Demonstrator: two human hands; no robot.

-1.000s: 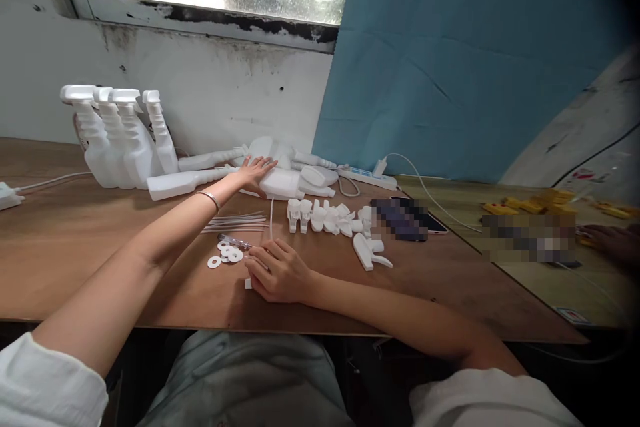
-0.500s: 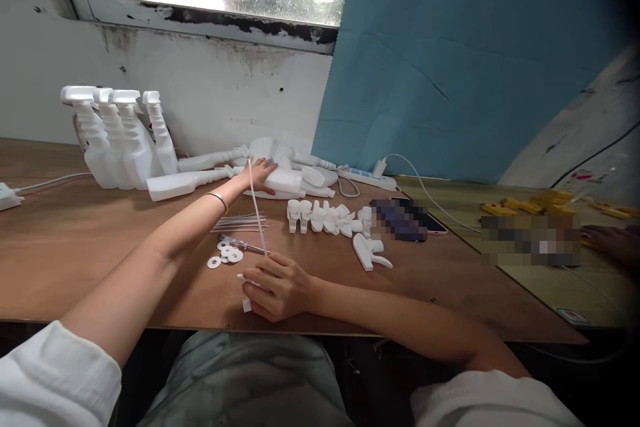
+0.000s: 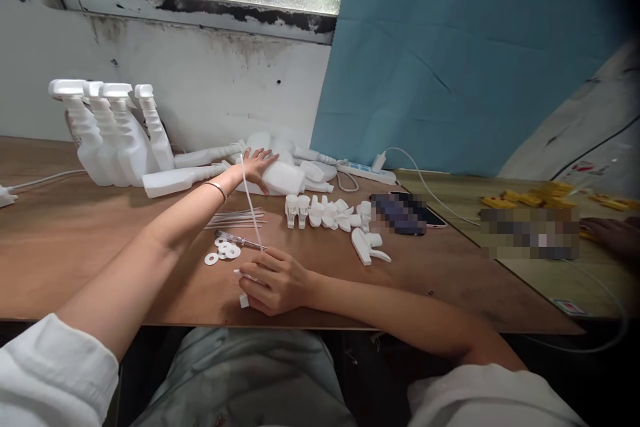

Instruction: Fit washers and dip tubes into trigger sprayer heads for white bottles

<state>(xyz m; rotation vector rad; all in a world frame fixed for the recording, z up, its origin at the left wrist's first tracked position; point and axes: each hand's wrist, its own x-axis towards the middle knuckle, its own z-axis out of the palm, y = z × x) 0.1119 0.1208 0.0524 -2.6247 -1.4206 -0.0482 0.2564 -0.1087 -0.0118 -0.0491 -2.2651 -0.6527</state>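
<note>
A thin white tube (image 3: 250, 203) rises tilted from the right hand (image 3: 274, 280), pinched at its lower end in closed fingers near the table's (image 3: 75, 240) front edge. A small white piece (image 3: 244, 301) lies just below that grip. Just left of it lie white washers (image 3: 223, 252) and a screwdriver (image 3: 239, 239); beyond them, a bundle of tubes (image 3: 235, 219). The left hand (image 3: 257, 169), well beyond the grip, rests with flat, spread fingers on a lying white bottle (image 3: 285, 178). Right of the grip sit white trigger heads (image 3: 325, 212). Far left stand upright spray bottles (image 3: 107, 137)
</note>
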